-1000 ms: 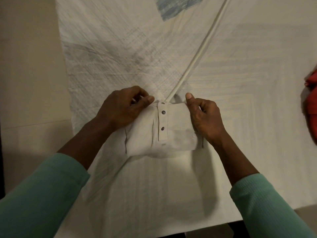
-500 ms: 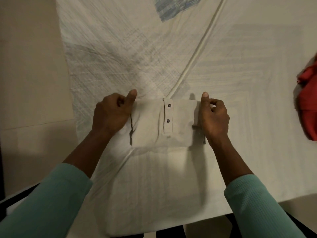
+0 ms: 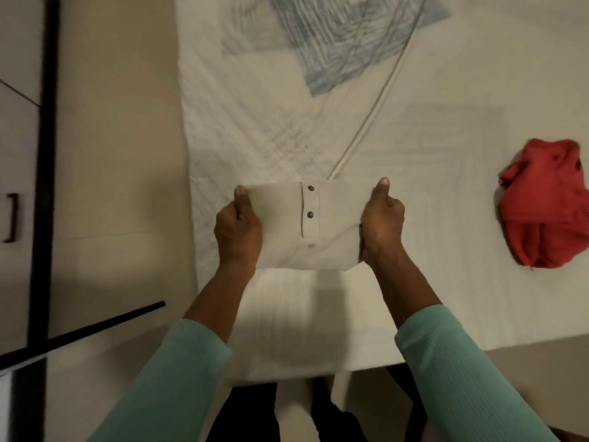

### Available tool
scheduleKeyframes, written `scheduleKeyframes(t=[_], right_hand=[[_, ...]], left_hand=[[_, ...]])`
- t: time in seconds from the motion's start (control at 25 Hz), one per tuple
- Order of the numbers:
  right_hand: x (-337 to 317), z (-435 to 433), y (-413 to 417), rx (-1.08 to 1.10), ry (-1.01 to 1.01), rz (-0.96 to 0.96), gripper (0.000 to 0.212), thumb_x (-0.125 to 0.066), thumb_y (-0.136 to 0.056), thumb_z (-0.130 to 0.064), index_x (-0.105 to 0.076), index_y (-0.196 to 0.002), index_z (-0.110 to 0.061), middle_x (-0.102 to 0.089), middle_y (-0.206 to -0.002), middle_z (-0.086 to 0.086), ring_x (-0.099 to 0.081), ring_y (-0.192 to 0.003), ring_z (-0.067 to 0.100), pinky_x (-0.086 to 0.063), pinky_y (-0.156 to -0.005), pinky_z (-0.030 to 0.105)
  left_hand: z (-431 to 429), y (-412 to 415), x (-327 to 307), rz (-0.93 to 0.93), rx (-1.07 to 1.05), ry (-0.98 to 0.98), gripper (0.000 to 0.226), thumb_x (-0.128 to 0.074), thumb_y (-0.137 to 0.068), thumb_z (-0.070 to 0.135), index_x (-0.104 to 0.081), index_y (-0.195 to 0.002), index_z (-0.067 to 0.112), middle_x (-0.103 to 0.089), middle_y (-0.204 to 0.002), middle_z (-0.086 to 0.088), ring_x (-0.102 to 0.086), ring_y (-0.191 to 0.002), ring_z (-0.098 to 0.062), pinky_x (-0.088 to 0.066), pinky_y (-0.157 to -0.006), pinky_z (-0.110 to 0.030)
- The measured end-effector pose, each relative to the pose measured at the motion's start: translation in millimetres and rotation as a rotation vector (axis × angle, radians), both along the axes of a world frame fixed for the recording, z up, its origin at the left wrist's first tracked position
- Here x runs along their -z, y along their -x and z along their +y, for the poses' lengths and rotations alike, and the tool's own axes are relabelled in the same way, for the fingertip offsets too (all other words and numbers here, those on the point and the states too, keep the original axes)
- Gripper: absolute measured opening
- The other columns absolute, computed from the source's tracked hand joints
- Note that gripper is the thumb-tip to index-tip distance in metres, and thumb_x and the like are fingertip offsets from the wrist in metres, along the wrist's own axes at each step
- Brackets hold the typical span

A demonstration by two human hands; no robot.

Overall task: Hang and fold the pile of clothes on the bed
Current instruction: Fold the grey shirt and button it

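A folded beige shirt (image 3: 287,231) with two dark buttons on its placket is held as a neat rectangle just above the white bed cover (image 3: 414,202). My left hand (image 3: 237,228) grips its left edge, thumb on top. On the opposite edge my right hand (image 3: 381,223) holds the same way. A crumpled red garment (image 3: 548,202) lies on the bed to the right, apart from both hands.
The bed cover has a faded blue patch (image 3: 344,43) at the top and a raised diagonal seam (image 3: 373,113). Beige floor (image 3: 114,154) runs along the bed's left side. A dark vertical frame (image 3: 44,173) and a cabinet handle (image 3: 11,218) stand at far left.
Both hands slid from the collar out to the shirt's sides and lifted the folded shirt slightly. My view has pulled back, so the red garment and the floor show more.
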State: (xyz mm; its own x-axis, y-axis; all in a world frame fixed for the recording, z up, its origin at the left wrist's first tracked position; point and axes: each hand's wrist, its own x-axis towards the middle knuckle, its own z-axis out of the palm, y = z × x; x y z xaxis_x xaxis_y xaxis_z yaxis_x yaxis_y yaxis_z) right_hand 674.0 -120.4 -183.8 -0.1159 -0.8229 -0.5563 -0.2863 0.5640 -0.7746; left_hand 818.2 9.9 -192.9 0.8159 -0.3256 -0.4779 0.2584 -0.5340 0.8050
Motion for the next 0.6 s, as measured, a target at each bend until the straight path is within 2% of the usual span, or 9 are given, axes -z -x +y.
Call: scheduleKeyframes(t=[0.08, 0.16, 0.24, 0.28, 0.32, 0.4, 0.52, 0.6], right_hand=[[-52, 18, -2, -0.061, -0.099, -0.118, 0.061, -0.039, -0.105, -0.063, -0.066, -0.09, -0.011, -0.075, -0.092, 0.003, -0.074, -0.086, 0.023, -0.061, -0.076, 0.035], [-106, 41, 7, -0.21, -0.194, -0.375, 0.063, -0.039, -0.104, -0.066, -0.073, -0.109, -0.013, -0.079, -0.107, 0.005, -0.076, -0.1, 0.025, -0.061, -0.087, 0.041], [-155, 72, 18, -0.384, -0.243, -0.698, 0.049, -0.055, -0.104, -0.052, -0.067, -0.128, -0.012, -0.076, -0.12, 0.009, -0.073, -0.111, 0.025, -0.059, -0.092, 0.041], [-179, 91, 21, -0.451, -0.247, -0.778, 0.045, -0.066, -0.1, -0.04, -0.061, -0.134, -0.011, -0.073, -0.124, 0.01, -0.073, -0.111, 0.026, -0.059, -0.09, 0.042], [-203, 112, 22, -0.496, -0.245, -0.827, 0.044, -0.072, -0.096, -0.026, -0.056, -0.134, -0.011, -0.07, -0.124, 0.012, -0.073, -0.106, 0.024, -0.06, -0.087, 0.042], [-238, 154, 15, -0.603, -0.217, -0.871, 0.041, -0.074, -0.091, -0.006, -0.053, -0.125, -0.01, -0.069, -0.12, 0.017, -0.071, -0.095, 0.023, -0.063, -0.081, 0.04], [-292, 218, -5, -0.811, -0.213, -0.972, 0.024, -0.069, -0.093, -0.002, -0.058, -0.114, -0.004, -0.075, -0.103, 0.015, -0.071, -0.092, 0.025, -0.063, -0.075, 0.033], [-321, 263, -19, -0.873, -0.249, -1.047, 0.01, -0.067, -0.095, -0.003, -0.063, -0.105, -0.003, -0.076, -0.096, 0.011, -0.073, -0.088, 0.02, -0.062, -0.073, 0.03]], left_hand=[[31, 0, -50, 0.099, -0.057, 0.135, 0.057, -0.047, -0.103, 0.061, -0.052, -0.062, 0.022, -0.058, -0.056, 0.014, -0.057, -0.059, -0.011, -0.047, -0.06, -0.027], [71, 2, -112, 0.154, -0.121, 0.237, 0.041, -0.056, -0.097, 0.062, -0.07, -0.087, 0.025, -0.076, -0.084, 0.012, -0.072, -0.078, -0.011, -0.059, -0.063, -0.029], [116, 9, -167, 0.095, -0.255, 0.328, 0.036, -0.058, -0.099, 0.058, -0.071, -0.107, 0.025, -0.076, -0.104, 0.003, -0.073, -0.093, -0.019, -0.062, -0.07, -0.037], [142, 14, -192, 0.039, -0.337, 0.365, 0.039, -0.057, -0.1, 0.057, -0.07, -0.116, 0.024, -0.075, -0.111, 0.0, -0.073, -0.099, -0.023, -0.062, -0.075, -0.041], [170, 19, -220, -0.028, -0.418, 0.408, 0.044, -0.055, -0.101, 0.057, -0.067, -0.127, 0.023, -0.074, -0.117, -0.002, -0.072, -0.104, -0.026, -0.062, -0.08, -0.045], [223, 30, -265, -0.132, -0.541, 0.474, 0.052, -0.054, -0.101, 0.059, -0.063, -0.137, 0.023, -0.073, -0.125, -0.003, -0.071, -0.111, -0.029, -0.061, -0.088, -0.051], [305, 48, -323, -0.271, -0.672, 0.572, 0.045, -0.054, -0.102, 0.054, -0.066, -0.132, 0.022, -0.075, -0.121, -0.001, -0.073, -0.11, -0.026, -0.061, -0.085, -0.045], [357, 61, -357, -0.358, -0.754, 0.622, 0.038, -0.055, -0.102, 0.051, -0.068, -0.126, 0.024, -0.076, -0.118, -0.001, -0.073, -0.109, -0.024, -0.061, -0.082, -0.041]])
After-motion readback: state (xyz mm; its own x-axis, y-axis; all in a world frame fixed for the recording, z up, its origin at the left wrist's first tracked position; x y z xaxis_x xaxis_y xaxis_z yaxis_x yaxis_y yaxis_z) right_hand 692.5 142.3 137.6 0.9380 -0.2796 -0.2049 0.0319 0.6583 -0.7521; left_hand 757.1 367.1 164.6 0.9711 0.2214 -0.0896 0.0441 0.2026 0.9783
